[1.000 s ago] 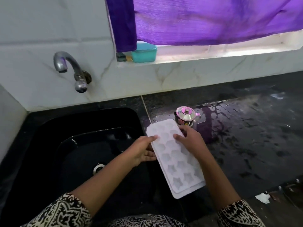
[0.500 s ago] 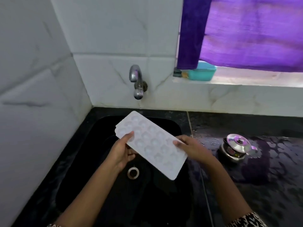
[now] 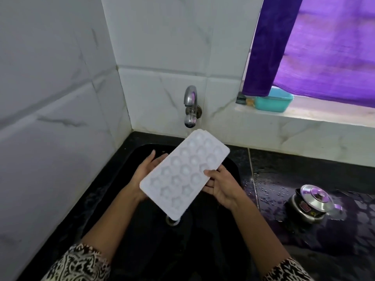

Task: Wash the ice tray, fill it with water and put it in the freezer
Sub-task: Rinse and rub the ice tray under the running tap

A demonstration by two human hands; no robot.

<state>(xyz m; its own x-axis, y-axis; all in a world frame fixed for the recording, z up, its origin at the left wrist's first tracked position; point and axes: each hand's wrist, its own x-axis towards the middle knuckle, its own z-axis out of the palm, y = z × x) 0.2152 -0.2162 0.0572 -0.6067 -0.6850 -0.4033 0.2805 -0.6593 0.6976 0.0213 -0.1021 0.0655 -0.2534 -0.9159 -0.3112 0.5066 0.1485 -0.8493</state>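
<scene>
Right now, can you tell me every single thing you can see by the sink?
sink: one, black, in the corner
tap: one, silver, on the tiled wall
ice tray: one, white, held tilted over the sink, near the tap
drain: one, silver, sink bottom, partly behind the tray
counter: one, black, wet, right of the sink
lidded pot: one, steel, on the counter
tub: one, teal, on the windowsill
curtain: one, purple, upper right
sleeves: two, black-and-white patterned, bottom edge
left grip: one, hand, straight fingers along the tray's left side
right grip: one, hand, pinching the tray's right edge, thumb on top
</scene>
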